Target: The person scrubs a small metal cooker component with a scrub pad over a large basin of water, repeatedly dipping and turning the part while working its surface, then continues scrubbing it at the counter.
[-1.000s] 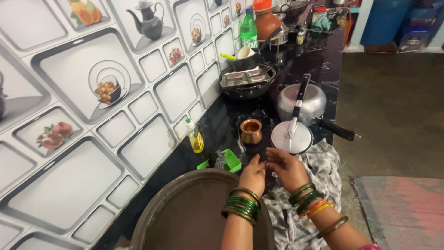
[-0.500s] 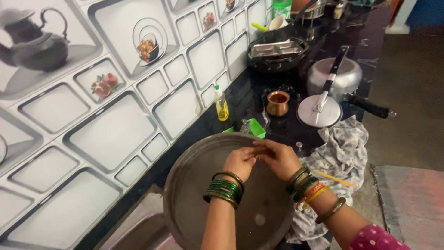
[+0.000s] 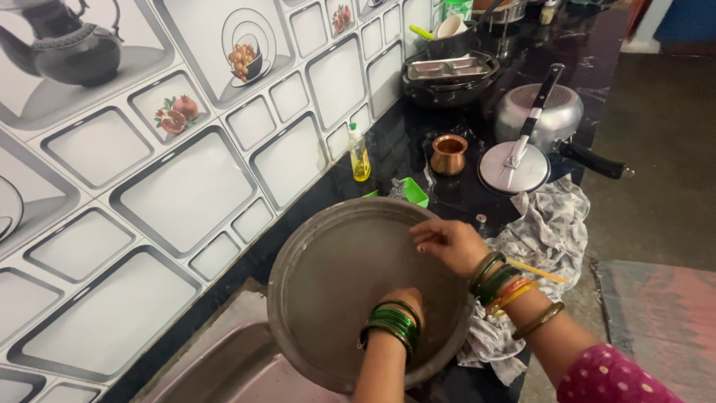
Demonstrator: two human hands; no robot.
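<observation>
Head view: a large round metal tray fills the lower centre, over a sink. Left hand presses inside it, fingers hidden; right hand curls loosely at its rim. Likely stiff, wet, slippery; best gripped by the rim.

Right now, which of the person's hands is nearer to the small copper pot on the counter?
Right. The right hand rests on the big metal plate's far edge, just below the copper pot; the left hand is lower, near the plate's near edge.
</observation>
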